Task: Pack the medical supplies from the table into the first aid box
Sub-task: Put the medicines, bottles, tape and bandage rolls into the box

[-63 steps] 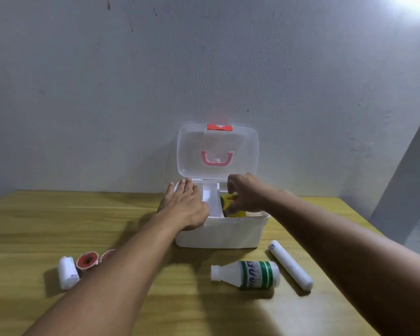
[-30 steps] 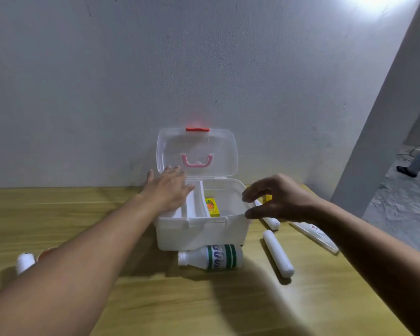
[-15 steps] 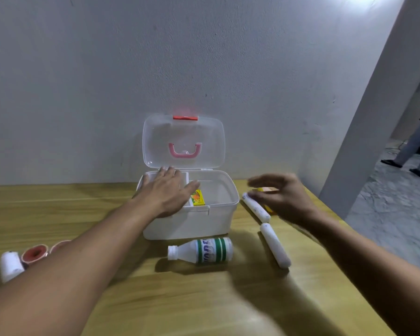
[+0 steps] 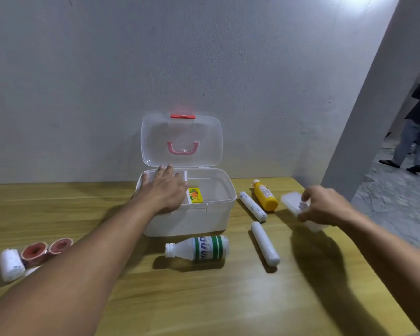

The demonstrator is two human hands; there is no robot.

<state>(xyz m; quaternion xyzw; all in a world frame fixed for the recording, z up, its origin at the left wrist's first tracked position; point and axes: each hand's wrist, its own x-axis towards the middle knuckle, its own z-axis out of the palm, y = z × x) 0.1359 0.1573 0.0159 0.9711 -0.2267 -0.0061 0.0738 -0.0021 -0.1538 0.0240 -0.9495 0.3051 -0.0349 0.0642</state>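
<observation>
The white first aid box (image 4: pixel 192 220) stands against the wall with its clear lid (image 4: pixel 182 139) up. A small yellow box (image 4: pixel 196 195) lies inside. My left hand (image 4: pixel 164 191) rests flat on the inner tray at the box's left side. My right hand (image 4: pixel 325 206) closes its fingers on a flat clear plastic case (image 4: pixel 292 200) at the table's right. A yellow bottle (image 4: pixel 264 195), two white rolls (image 4: pixel 252 206) (image 4: pixel 264 243) and a white bottle with green stripes (image 4: pixel 201 247) lie on the table.
At the far left lie a white roll (image 4: pixel 10 264) and two pink tape rolls (image 4: pixel 34 253) (image 4: pixel 61 244). The wooden table (image 4: pixel 204 299) ends close to my right arm. A pillar (image 4: pixel 369 105) stands right of it, and a person (image 4: pixel 415 127) walks beyond.
My right hand has left the box, swung right past the white rolls and taken hold of the clear case. The left hand has stayed on the tray. The view has turned right.
</observation>
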